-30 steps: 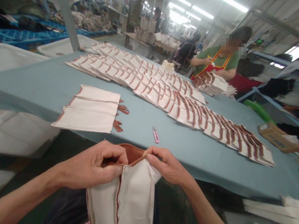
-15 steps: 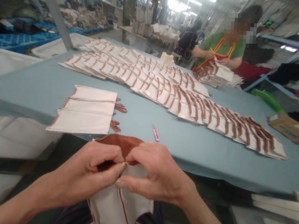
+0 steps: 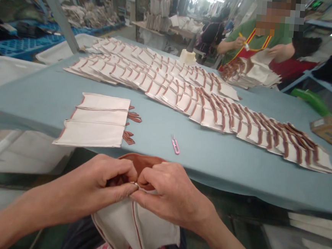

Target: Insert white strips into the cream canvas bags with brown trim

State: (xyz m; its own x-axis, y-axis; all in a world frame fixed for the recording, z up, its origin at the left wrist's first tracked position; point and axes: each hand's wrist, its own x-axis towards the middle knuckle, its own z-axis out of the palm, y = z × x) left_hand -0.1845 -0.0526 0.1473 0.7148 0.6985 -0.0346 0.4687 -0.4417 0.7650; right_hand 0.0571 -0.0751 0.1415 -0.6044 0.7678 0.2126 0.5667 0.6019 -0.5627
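Observation:
Just in front of the table edge, a cream fabric pouch (image 3: 118,220) with brown trim and a brown inside hangs over my lap. My left hand (image 3: 106,181) pinches its top rim from the left, thumb in front and fingers curled inside. Close beside it, my right hand (image 3: 166,189) pinches the same rim, the fingertips nearly touching where the brown seam meets the edge. The fingers hide the exact spot being gripped. Pink thread snips (image 3: 175,144) lie on the table beyond my hands. Three flat cream pieces (image 3: 97,123) with brown straps lie at the left.
Long overlapping rows of cream pieces with brown edging (image 3: 185,99) cross the blue-covered table (image 3: 36,91). A co-worker (image 3: 261,40) in a red apron handles more pieces at the far right. A cardboard box (image 3: 330,131) and white bins (image 3: 9,70) flank the table.
My view has tilted slightly down. Both hands stay pinched on the rim, and the pouch's lower front has spread wider. The co-worker's hands have moved apart, lifting a cream piece.

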